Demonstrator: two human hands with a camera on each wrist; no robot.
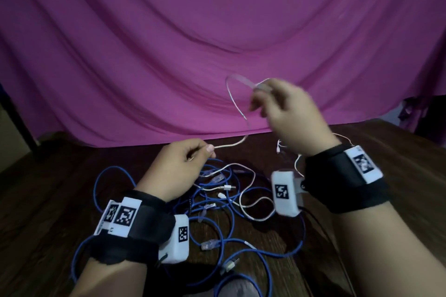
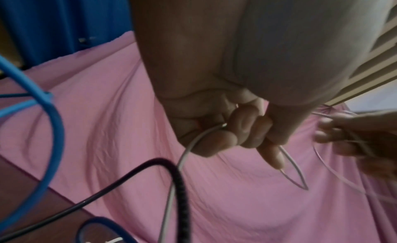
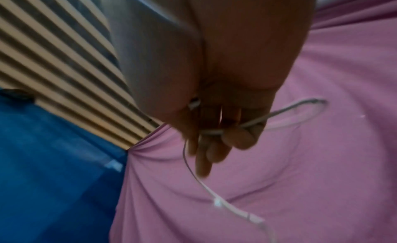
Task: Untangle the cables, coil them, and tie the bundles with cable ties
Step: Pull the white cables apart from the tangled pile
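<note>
Hands apart, left hand (image 1: 182,163) low, right hand (image 1: 288,113) raised, white cable (image 1: 235,103) looped between.

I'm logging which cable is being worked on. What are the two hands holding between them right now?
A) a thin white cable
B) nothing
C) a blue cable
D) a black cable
A: the left hand and the right hand each grip the thin white cable, which arcs in the air between them, while the blue cables lie on the table.
</note>
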